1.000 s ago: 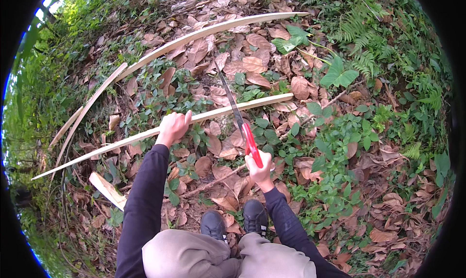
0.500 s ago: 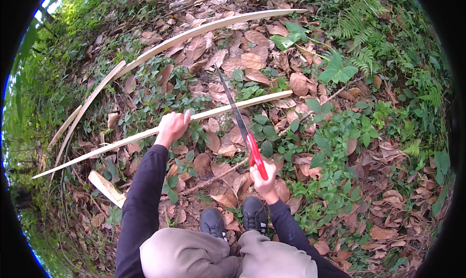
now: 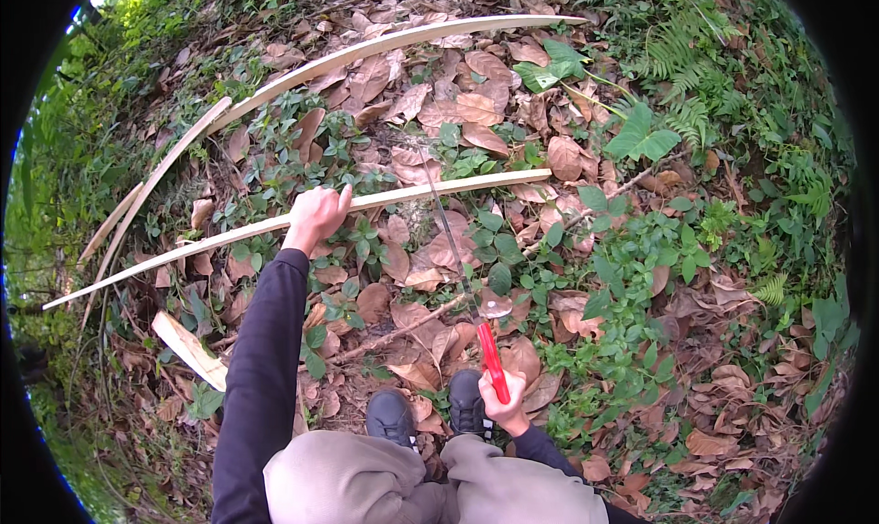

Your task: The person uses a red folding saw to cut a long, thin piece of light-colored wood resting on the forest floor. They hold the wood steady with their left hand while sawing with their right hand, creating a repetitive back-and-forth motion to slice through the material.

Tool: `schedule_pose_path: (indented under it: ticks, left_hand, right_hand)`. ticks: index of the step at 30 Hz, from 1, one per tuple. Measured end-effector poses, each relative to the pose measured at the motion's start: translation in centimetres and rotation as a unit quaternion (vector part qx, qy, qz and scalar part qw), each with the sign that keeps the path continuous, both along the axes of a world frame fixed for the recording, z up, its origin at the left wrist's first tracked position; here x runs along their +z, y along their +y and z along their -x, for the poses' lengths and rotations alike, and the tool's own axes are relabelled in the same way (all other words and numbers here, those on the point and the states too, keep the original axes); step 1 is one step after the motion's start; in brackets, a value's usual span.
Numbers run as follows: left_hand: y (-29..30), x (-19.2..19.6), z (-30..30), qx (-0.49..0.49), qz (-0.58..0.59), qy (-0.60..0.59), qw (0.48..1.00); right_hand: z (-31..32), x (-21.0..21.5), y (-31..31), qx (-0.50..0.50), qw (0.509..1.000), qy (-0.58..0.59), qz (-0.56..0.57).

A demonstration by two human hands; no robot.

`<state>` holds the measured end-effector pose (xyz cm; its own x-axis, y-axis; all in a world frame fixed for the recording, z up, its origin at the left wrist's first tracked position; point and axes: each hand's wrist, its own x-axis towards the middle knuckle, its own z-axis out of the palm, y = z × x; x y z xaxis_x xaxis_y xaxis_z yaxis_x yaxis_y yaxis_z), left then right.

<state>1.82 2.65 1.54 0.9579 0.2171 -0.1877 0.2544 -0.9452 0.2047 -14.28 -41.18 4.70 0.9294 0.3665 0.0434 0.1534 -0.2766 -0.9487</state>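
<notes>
My left hand is closed around a long, thin pale wooden strip, its thumb raised along the top. The strip runs from the far left to the middle, above the leafy ground. My right hand grips the red handle of a hand saw close to my shoes. The saw's thin dark blade points away from me and crosses the strip toward its right end. Whether the teeth touch the wood I cannot tell.
Beyond the strip lies a long pale plank, with narrower strips at its left. A short wood chunk rests beside my left forearm. Dry leaves, low green plants and a thin fallen branch cover the ground around my shoes.
My right hand has drawn the saw back toward my feet, and its blade now looks edge-on. My left hand keeps its grip on the strip, shifted slightly left and away.
</notes>
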Motion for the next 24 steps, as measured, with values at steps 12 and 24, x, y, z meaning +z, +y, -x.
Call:
schedule_pose_path:
  ticks: [12, 24]
  left_hand:
    - [0.1, -0.9, 0.7, -0.001, 0.023, 0.013, 1.0]
    - [-0.6, -0.2, -0.5, -0.004, 0.022, 0.033, 0.999]
  right_hand:
    - [-12.1, -1.7, 11.5, -0.053, 0.997, 0.012, -0.055]
    - [-4.6, 2.0, 4.6, -0.035, 0.998, 0.051, -0.021]
